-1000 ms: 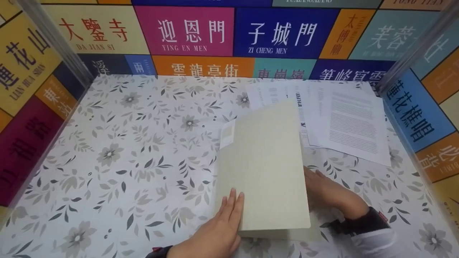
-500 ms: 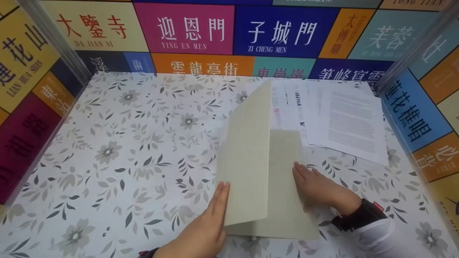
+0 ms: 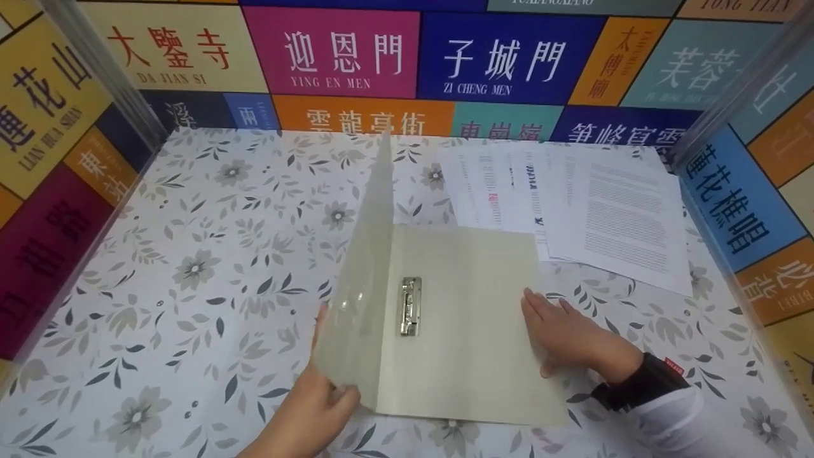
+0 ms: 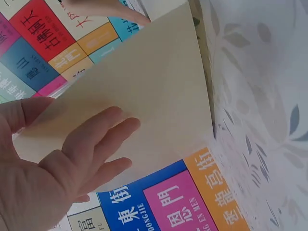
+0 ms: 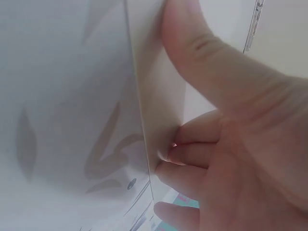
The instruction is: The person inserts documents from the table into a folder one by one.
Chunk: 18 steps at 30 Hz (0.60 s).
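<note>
A beige file folder (image 3: 470, 305) lies part-open on the table, its front cover (image 3: 362, 273) raised and leaning left. A metal clip (image 3: 410, 306) is fixed inside near the spine. My left hand (image 3: 318, 401) is at the cover's lower left; in the left wrist view its loosely bent fingers (image 4: 103, 134) lie against the outer face, with the thumb by the lower edge. My right hand (image 3: 566, 331) rests on the right edge of the folder's back cover, and in the right wrist view thumb and fingertips touch its beige surface.
Several printed sheets (image 3: 626, 222) lie overlapping at the back right, partly behind the folder. A floral cloth (image 3: 210, 331) covers the table. Colourful panels with large characters (image 3: 343, 54) wall it in at the back and both sides.
The front cover has swung from right to left, bringing the clip and inner back cover into view. My left hand moved left with it; my right hand came from behind the cover into view.
</note>
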{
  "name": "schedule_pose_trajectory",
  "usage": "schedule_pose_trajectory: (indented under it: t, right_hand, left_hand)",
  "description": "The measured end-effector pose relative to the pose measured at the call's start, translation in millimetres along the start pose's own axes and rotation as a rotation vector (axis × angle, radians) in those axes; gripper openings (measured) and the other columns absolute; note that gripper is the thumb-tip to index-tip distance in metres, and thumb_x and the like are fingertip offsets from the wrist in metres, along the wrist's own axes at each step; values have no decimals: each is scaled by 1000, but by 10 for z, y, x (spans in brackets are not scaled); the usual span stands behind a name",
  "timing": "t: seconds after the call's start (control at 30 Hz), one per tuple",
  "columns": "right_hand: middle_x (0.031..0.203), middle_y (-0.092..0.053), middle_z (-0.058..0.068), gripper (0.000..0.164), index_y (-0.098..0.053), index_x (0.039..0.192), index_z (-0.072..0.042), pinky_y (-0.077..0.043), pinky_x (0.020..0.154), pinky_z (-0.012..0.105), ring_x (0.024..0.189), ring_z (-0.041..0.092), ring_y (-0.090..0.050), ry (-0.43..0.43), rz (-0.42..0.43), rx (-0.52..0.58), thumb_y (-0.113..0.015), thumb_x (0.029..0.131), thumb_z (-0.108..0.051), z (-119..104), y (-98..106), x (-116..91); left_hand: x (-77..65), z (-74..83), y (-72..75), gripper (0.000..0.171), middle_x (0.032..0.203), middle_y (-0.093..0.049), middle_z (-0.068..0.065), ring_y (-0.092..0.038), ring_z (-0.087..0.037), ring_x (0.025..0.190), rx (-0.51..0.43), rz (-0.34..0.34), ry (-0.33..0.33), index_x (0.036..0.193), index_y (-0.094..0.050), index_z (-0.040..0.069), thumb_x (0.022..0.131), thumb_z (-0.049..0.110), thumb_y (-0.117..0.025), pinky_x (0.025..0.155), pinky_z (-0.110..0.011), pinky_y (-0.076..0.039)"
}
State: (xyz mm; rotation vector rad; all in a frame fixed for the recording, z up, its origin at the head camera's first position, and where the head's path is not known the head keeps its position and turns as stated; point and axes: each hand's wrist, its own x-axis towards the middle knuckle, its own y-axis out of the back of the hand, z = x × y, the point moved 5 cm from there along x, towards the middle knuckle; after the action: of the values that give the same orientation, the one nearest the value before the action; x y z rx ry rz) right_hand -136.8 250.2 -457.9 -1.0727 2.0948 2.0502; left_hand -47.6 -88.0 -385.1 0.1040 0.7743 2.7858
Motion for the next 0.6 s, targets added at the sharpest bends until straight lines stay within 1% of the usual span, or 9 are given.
schedule_pose_trajectory:
  t: [0.07, 0.13, 0.17, 0.3, 0.33, 0.4, 0.47, 0.53, 0.6]
  right_hand:
    - [155, -14, 35, 113, -19, 146, 16, -24, 110, 67, 142, 48, -21, 0, 1, 0, -87, 62, -16, -4, -7, 4]
    - [155, -13, 35, 112, -19, 146, 16, -24, 110, 67, 143, 48, -21, 0, 0, 0, -86, 62, -17, -14, -5, 6]
    - [155, -13, 35, 112, -19, 146, 16, -23, 110, 67, 143, 49, -21, 2, 1, 1, -86, 62, -16, -17, 0, 6]
    - [156, -13, 34, 112, -19, 146, 16, -23, 111, 67, 143, 48, -19, -5, -5, 1, -86, 62, -15, -8, 13, -7]
    - [155, -13, 35, 112, -19, 146, 16, -23, 111, 67, 143, 48, -20, -5, -2, -1, -86, 62, -15, -5, 21, -13]
    - [155, -13, 35, 112, -19, 146, 16, -23, 111, 67, 143, 48, -19, -7, -2, 7, -86, 62, -15, 3, 28, -19]
    - [155, -13, 35, 112, -19, 146, 17, -23, 111, 67, 143, 49, -19, -2, -1, 24, -86, 62, -15, 4, 33, -22]
    - [155, -13, 35, 112, -19, 146, 17, -23, 110, 68, 143, 49, -20, 6, 1, 36, -86, 62, -16, -6, 38, -29]
    - [155, -13, 35, 112, -18, 146, 16, -23, 110, 68, 143, 49, -19, 7, -3, 48, -86, 63, -17, -14, 40, -37]
  left_hand:
    - [-28, -12, 99, 63, 134, -54, -12, -52, -23, 122, 23, 66, -21, 140, -39, 3, 81, 0, -62, 107, -44, -43]
    - [-68, -23, 208, 63, 135, -53, -13, -49, -26, 126, 27, 127, -45, 138, -41, 1, 80, 2, -66, 111, -31, -39]
    - [-87, -24, 266, 75, 145, -44, -17, -43, -30, 133, 22, 159, -65, 145, -31, 0, 80, 2, -68, 114, -25, -34]
    - [-140, -8, 491, 117, 160, -16, -19, -27, -18, 144, -13, 319, -137, 154, 13, 8, 74, -5, -72, 111, -5, -18]
    - [-148, -3, 543, 122, 161, -17, -14, -30, -12, 142, -19, 362, -135, 153, 16, 12, 73, -7, -73, 109, -5, -22]
    - [-156, 16, 627, 125, 161, -16, -10, -29, -11, 142, -20, 432, -151, 152, 18, 11, 71, -10, -74, 109, -6, -24]
    - [-173, 30, 699, 125, 163, -4, -9, -20, -21, 147, 2, 490, -178, 151, 17, 7, 69, -11, -76, 115, -13, -20]
    - [-202, 39, 768, 124, 163, 4, -8, -11, -29, 149, 72, 541, -205, 150, 16, 3, 69, -8, -77, 120, -21, -15]
    - [-240, 38, 841, 117, 163, 7, -12, -4, -32, 150, 172, 602, -247, 150, 11, 1, 75, 9, -79, 123, -36, -13]
